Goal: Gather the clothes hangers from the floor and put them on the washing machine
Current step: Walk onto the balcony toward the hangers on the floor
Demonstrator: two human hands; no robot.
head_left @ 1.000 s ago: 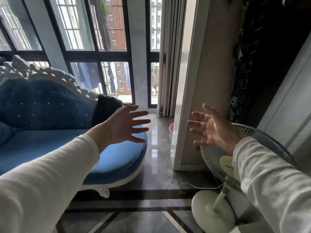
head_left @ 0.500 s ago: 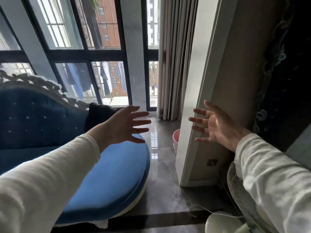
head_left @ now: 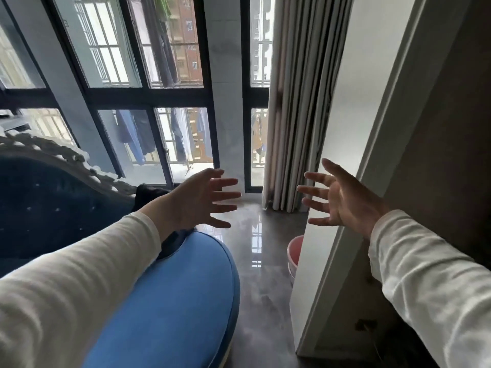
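Above the glossy floor (head_left: 268, 282), left hand (head_left: 196, 200) and right hand (head_left: 342, 200) spread wide (both empty).

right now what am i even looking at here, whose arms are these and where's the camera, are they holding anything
There is no machine here: a person wears one wide-angle camera on the head, looking forward and down, so the two arms in white sleeves are their own. The left hand and the right hand are both open with fingers spread, and both are empty. At the left is a blue sofa with a carved white frame. Ahead are dark-framed windows with laundry hanging outside, and a grey curtain. The glossy floor runs between them, with a pink tub half hidden behind the wall. No clothes hangers or washing machine show in this view.
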